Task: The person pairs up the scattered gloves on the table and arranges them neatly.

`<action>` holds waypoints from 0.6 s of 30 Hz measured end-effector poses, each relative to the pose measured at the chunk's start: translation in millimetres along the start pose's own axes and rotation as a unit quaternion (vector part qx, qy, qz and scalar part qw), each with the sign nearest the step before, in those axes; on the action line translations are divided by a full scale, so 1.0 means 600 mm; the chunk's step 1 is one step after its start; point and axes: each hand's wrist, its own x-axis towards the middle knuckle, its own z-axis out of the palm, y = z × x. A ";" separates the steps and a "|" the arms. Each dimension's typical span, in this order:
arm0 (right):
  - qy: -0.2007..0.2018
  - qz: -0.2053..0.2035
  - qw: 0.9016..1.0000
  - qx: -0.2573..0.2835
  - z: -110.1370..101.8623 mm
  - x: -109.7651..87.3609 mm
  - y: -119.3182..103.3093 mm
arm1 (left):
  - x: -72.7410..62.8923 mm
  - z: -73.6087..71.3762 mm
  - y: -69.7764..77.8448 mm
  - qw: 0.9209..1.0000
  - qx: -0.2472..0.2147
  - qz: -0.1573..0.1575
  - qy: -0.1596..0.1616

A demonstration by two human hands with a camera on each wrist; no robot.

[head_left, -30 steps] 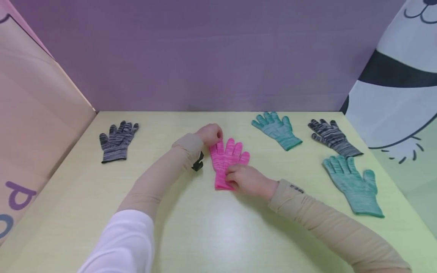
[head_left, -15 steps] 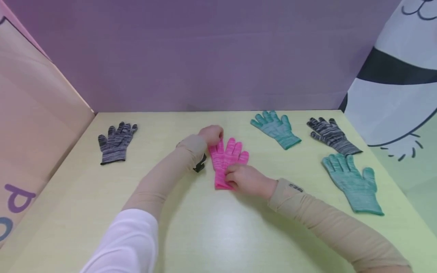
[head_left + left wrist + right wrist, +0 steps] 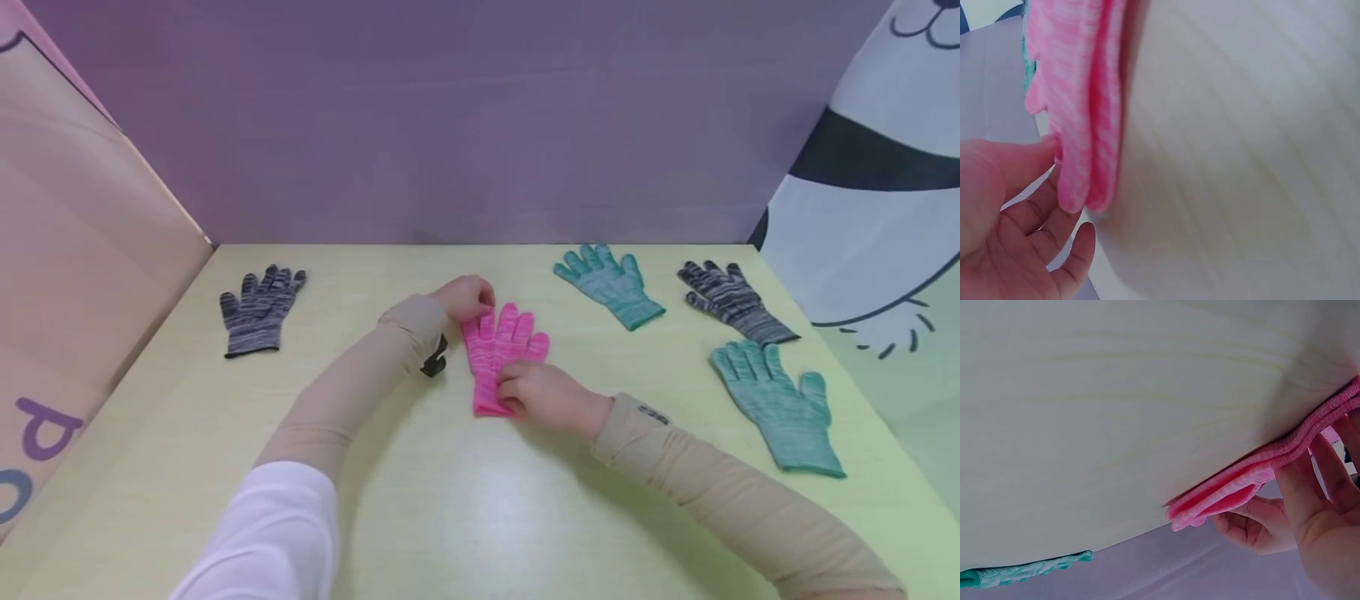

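Observation:
A pink knit glove (image 3: 510,329) lies at mid-table, fingers pointing away from me. In the left wrist view two pink layers (image 3: 1075,94) show one over the other, slightly apart. My left hand (image 3: 465,297) pinches the fingertip at the glove's far left, the thumb against the knit and other fingers loosely bent. At the cuff end my right hand (image 3: 547,398) has bent fingers on the glove's lower right side and holds it there; its fingertips are partly hidden. The right wrist view shows the layered pink cuff (image 3: 1310,437) against that hand.
A grey-black striped glove (image 3: 259,312) lies far left. At the right are a green glove (image 3: 611,285), another striped glove (image 3: 735,302) and a nearer green glove (image 3: 780,408). A purple panel (image 3: 480,125) rises behind the table (image 3: 420,517), with printed panels at both sides.
The left hand has shifted very slightly at the glove's fingertip. The right hand and the other gloves stay where they were; the head view sways a little.

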 end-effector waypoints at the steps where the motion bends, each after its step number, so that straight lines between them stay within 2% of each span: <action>1: -0.001 0.001 1.000 -0.001 -0.001 0.000 0.000 | 0.000 -0.002 0.002 1.000 0.002 0.003 -0.001; 8: 0.007 -0.004 1.000 -0.005 -0.001 0.000 -0.001 | 0.008 0.001 0.016 1.000 -0.008 0.003 -0.003; 18: 0.006 -0.004 1.000 -0.008 0.001 0.000 -0.001 | 0.014 0.009 0.028 0.999 -0.016 0.020 0.025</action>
